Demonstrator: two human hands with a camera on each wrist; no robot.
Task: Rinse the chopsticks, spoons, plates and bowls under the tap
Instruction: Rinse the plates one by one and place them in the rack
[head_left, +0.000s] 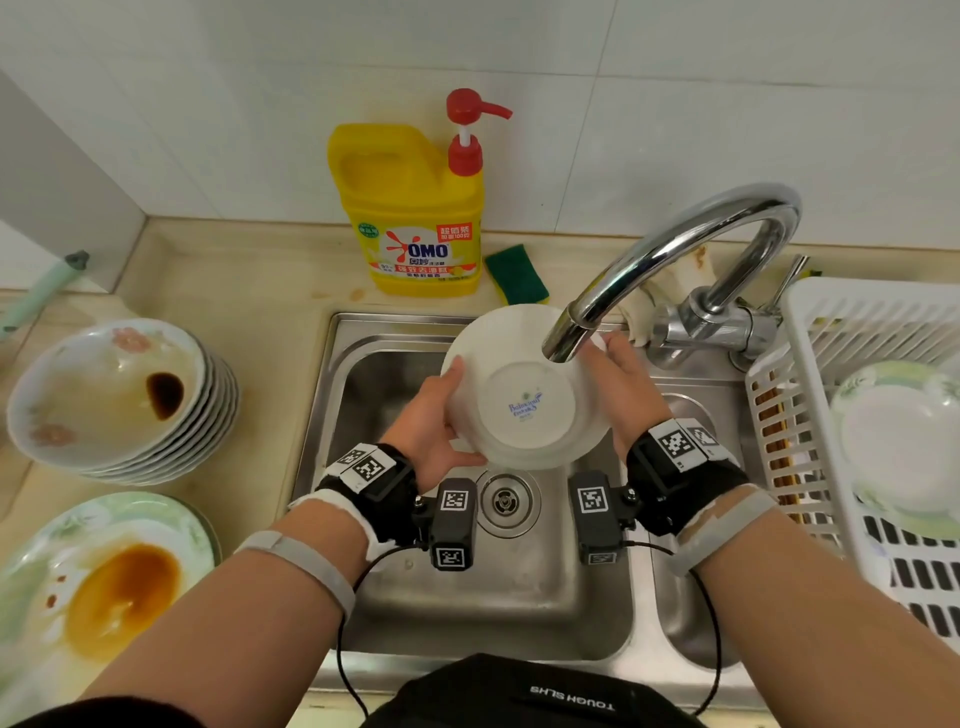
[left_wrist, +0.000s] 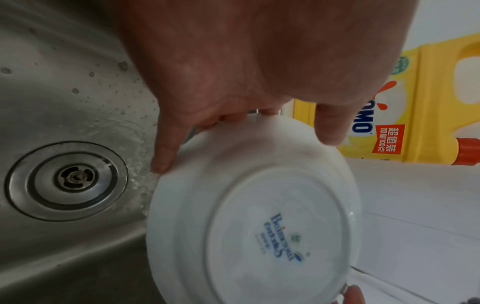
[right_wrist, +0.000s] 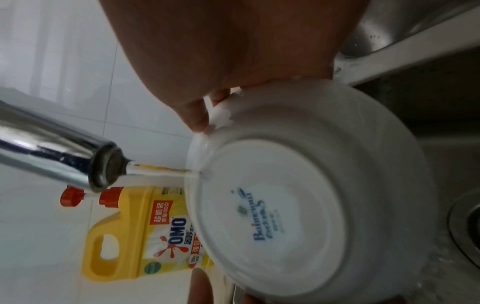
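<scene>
Gripping opposite rims, left hand (head_left: 434, 415) and right hand (head_left: 631, 384) hold upturned bowl (head_left: 524, 387).

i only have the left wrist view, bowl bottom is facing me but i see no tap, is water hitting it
Observer: Yes. In the right wrist view a stream from the tap lands on the bowl at the edge of its foot ring.
Operator: is the other hand on it too
Observer: Yes, the right hand holds the rim opposite the left hand.
Operator: anything left to rinse
Observer: A stack of dirty bowls and a sauce-stained plate sit on the counter left of the sink.
</scene>
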